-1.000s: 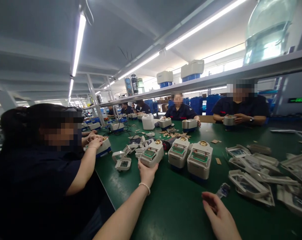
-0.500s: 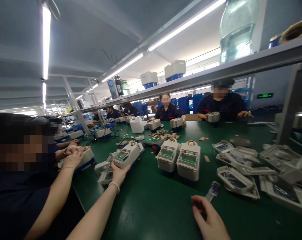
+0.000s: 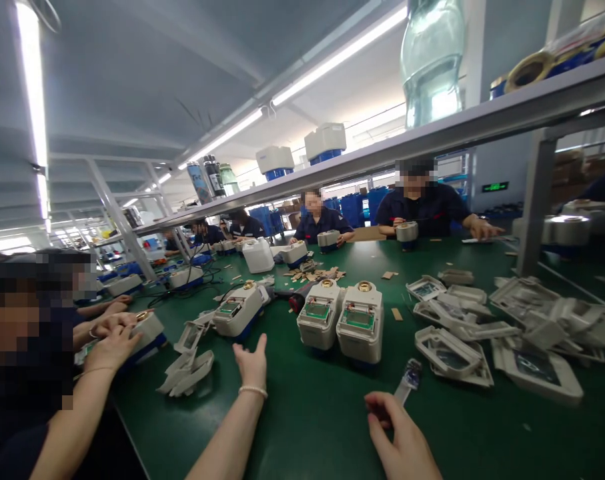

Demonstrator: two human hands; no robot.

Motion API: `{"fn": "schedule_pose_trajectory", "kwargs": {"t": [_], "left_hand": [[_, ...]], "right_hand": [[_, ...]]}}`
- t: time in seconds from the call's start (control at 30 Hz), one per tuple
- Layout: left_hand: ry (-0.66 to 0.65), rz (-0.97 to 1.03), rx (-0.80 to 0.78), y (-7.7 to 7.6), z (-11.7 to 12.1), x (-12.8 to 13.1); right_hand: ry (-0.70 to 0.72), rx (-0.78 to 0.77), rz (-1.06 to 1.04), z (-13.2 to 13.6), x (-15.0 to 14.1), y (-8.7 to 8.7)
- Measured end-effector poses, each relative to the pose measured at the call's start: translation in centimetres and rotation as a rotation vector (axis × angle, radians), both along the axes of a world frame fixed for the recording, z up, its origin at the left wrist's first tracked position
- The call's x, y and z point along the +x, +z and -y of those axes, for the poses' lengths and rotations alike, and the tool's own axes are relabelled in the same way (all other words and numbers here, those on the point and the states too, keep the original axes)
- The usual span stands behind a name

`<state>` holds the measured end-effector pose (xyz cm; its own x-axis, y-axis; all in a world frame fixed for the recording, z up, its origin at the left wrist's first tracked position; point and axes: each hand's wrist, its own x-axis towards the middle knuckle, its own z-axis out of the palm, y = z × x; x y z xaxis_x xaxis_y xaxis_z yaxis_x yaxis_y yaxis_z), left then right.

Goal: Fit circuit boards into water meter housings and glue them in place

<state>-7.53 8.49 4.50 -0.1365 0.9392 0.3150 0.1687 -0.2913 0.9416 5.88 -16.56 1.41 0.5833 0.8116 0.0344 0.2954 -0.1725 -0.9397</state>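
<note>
My left hand (image 3: 252, 365) hovers open above the green table (image 3: 307, 427), fingers spread, with a bead bracelet on the wrist. It is just in front of a white and blue meter (image 3: 236, 312) that lies tilted on the table, and it touches nothing. My right hand (image 3: 395, 437) is low at the front, fingers curled and pinching the near end of a small clear plastic piece (image 3: 407, 379). Two upright white meters (image 3: 341, 319) with brass tops stand side by side just beyond both hands.
White meter covers (image 3: 449, 347) lie piled at the right, and more lie at the left (image 3: 187, 370). A co-worker's hands (image 3: 113, 337) hold a meter at the left. Other seated workers face me across the table. A shelf (image 3: 432, 137) overhead carries a water bottle.
My left hand has let go of the tilted meter, drawn back toward me and spread open. The view has swung to the right. My right hand stays by the clear piece.
</note>
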Motion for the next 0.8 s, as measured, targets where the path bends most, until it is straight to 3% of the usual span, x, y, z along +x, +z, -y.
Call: {"fn": "schedule_pose_trajectory", "kwargs": {"t": [0.17, 0.27, 0.4, 0.6, 0.8], "left_hand": [[-0.334, -0.069, 0.083, -2.4, 5.4, 4.2], [-0.348, -0.102, 0.083, -2.9, 6.5, 6.9], [-0.282, -0.121, 0.048, -2.6, 5.8, 8.2], [-0.263, -0.126, 0.045, -2.6, 5.4, 5.8], [-0.261, -0.136, 0.019, -3.0, 4.2, -0.8]], "right_hand": [[-0.025, 0.052, 0.018, 0.0, -0.3, 0.4], [-0.040, 0.079, 0.030, -0.1, -0.4, 0.5], [-0.044, 0.112, 0.036, -0.1, -0.3, 0.5], [-0.037, 0.130, 0.010, 0.5, 0.4, 0.1], [-0.021, 0.091, -0.019, 1.0, 0.5, 0.1]]}}
